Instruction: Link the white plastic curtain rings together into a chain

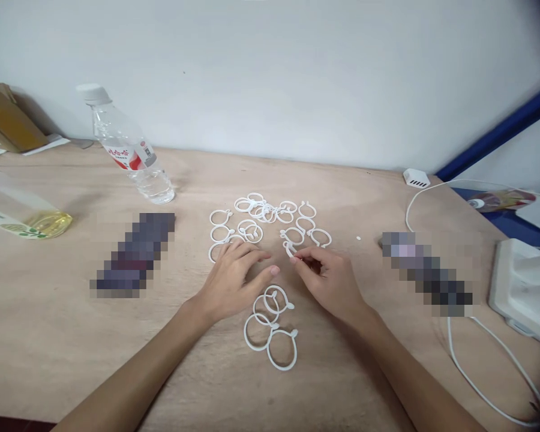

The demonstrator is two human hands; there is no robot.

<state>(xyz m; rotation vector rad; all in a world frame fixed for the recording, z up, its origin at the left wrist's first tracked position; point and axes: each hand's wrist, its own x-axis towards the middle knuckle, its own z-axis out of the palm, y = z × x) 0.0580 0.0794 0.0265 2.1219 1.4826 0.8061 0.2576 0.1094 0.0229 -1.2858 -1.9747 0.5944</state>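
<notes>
My right hand (328,273) pinches a white plastic ring (288,249) with a small tab, its fingertips closed on the ring's near side. My left hand (240,273) is over the table with its fingers apart and holds nothing. It partly covers some white rings at the left of the group. Beyond both hands lies a loose cluster of several similar rings (265,211), some overlapping. Closer to me, between my forearms, several linked or overlapping rings (282,350) lie on the wood; I cannot tell which of the two.
A clear water bottle (132,153) stands back left, beside a blurred dark flat object (137,255). A bottle with yellow liquid (54,223) is at far left, near a cardboard box (13,117). At right are another blurred object (425,270), a white cable (452,348) and a white power strip (524,282).
</notes>
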